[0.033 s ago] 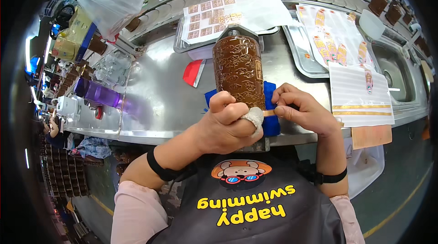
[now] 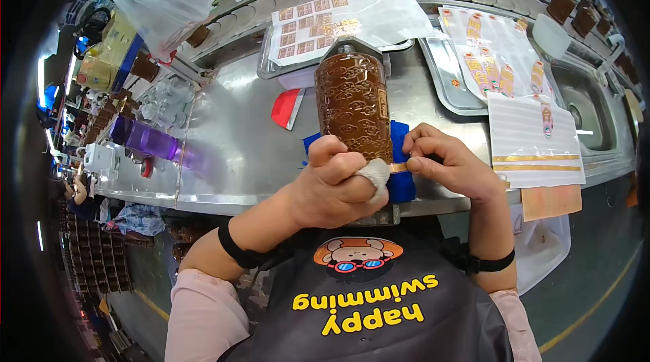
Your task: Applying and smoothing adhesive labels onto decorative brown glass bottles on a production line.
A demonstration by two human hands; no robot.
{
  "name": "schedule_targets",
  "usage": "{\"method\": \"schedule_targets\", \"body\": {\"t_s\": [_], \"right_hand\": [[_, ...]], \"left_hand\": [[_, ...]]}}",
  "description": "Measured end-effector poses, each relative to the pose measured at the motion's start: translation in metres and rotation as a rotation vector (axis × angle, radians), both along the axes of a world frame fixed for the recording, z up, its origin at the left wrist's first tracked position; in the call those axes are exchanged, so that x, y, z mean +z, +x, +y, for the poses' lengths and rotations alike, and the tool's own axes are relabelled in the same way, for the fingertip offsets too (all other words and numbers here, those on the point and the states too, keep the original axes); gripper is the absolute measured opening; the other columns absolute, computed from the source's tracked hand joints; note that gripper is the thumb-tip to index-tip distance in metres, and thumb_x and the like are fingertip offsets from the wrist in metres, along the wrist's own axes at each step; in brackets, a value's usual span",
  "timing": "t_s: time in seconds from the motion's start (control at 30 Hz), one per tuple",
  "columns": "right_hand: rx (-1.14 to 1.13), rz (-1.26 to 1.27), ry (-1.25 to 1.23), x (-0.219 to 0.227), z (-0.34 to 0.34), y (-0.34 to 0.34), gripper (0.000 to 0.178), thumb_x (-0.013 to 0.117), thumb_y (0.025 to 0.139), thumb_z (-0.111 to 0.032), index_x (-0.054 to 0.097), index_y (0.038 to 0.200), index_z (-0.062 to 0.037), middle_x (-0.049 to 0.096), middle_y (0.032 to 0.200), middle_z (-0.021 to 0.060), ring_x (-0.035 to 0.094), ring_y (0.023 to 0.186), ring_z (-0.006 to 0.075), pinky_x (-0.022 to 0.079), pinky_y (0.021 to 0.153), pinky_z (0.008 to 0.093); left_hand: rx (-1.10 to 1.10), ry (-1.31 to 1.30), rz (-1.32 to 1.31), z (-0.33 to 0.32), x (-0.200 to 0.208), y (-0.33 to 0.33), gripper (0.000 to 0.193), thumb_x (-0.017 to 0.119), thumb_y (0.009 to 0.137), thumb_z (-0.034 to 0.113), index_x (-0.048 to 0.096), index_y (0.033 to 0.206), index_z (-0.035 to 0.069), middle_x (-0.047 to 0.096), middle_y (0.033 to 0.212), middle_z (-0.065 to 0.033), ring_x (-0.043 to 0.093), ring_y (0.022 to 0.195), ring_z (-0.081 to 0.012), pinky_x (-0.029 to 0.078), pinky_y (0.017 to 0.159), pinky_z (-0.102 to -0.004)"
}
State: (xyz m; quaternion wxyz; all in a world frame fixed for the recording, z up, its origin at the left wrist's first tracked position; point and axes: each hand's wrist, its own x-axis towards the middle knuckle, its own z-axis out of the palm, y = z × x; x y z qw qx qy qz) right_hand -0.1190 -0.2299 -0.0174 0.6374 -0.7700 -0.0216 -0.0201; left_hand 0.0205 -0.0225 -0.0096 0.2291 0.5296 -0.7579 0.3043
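A glossy brown jar (image 2: 352,101) with a raised cloud pattern lies on its side, its base end toward me, resting over a blue cloth (image 2: 404,189). My left hand (image 2: 332,189) is closed at the jar's near end, with a white cloth (image 2: 376,174) at its thumb side pressed to the jar. Whether the cloth is held or wound round a finger I cannot tell. From under it a narrow gold strip (image 2: 399,167) runs right to my right hand (image 2: 450,162), which pinches its end between thumb and finger. A small square gold label (image 2: 383,103) shows on the jar's right side.
Behind the jar, a tray (image 2: 265,68) carries a sheet of square gold labels (image 2: 305,27). At right, another tray (image 2: 450,95) holds sticker sheets, near a sheet with gold strips (image 2: 538,159) and a sink (image 2: 589,108). A red scraper (image 2: 286,110) and purple bottle (image 2: 143,137) lie left.
The jar has turned very slightly to the left, its gold label now showing a little narrower. Both hands keep nearly the same places.
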Motion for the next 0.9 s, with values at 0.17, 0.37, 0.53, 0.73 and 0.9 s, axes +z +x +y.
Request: {"method": "schedule_targets", "body": {"t_s": [0.17, 0.37, 0.53, 0.73, 0.9], "right_hand": [[-0.01, -0.021, 0.01, 0.002, 0.002, 0.0, 0.022, 0.063, 0.091, -0.019, 0.06, 0.087, 0.0014, 0.052, 0.096, 0.0055, 0.049, 0.084, 0.0132, 0.042, 0.074, 0.0256], [-0.017, -0.023, 0.013, 0.0, 0.003, 0.002, 0.021, 0.064, 0.091, -0.019, 0.06, 0.086, 0.0009, 0.052, 0.096, 0.0052, 0.049, 0.084, 0.0136, 0.042, 0.074, 0.0259], [-0.034, -0.076, -0.009, -0.005, 0.003, 0.003, 0.021, 0.064, 0.091, -0.02, 0.06, 0.086, 0.0007, 0.052, 0.096, 0.0055, 0.049, 0.083, 0.0138, 0.042, 0.074, 0.0259], [-0.037, -0.045, -0.016, 0.0, 0.006, 0.005, 0.023, 0.064, 0.091, -0.021, 0.06, 0.085, 0.0009, 0.053, 0.095, 0.006, 0.049, 0.083, 0.0144, 0.042, 0.073, 0.0265], [-0.03, -0.038, -0.015, -0.002, 0.006, 0.005, 0.022, 0.064, 0.09, -0.02, 0.06, 0.086, 0.0013, 0.052, 0.095, 0.0064, 0.05, 0.084, 0.0155, 0.042, 0.074, 0.0271]], "left_hand": [[0.099, -0.076, 0.093, 0.015, -0.009, -0.003, 0.025, 0.071, 0.051, 0.014, 0.062, 0.071, 0.026, 0.055, 0.104, 0.0086, 0.044, 0.091, -0.02, 0.033, 0.08, -0.0452], [0.101, -0.024, 0.021, 0.011, 0.003, -0.004, 0.025, 0.07, 0.05, 0.016, 0.061, 0.071, 0.027, 0.057, 0.103, 0.0112, 0.044, 0.092, -0.0186, 0.032, 0.082, -0.0456], [0.042, 0.032, -0.04, 0.003, 0.009, -0.007, 0.024, 0.071, 0.051, 0.017, 0.062, 0.071, 0.027, 0.057, 0.102, 0.0108, 0.044, 0.092, -0.0187, 0.032, 0.083, -0.0457], [0.129, -0.078, 0.086, 0.018, -0.004, -0.004, 0.025, 0.073, 0.053, 0.015, 0.064, 0.073, 0.026, 0.057, 0.104, 0.0089, 0.044, 0.092, -0.0204, 0.031, 0.082, -0.0459], [0.1, 0.001, 0.036, 0.009, 0.009, -0.006, 0.027, 0.073, 0.052, 0.014, 0.065, 0.074, 0.027, 0.056, 0.1, 0.0103, 0.044, 0.095, -0.019, 0.032, 0.082, -0.0434]]}}
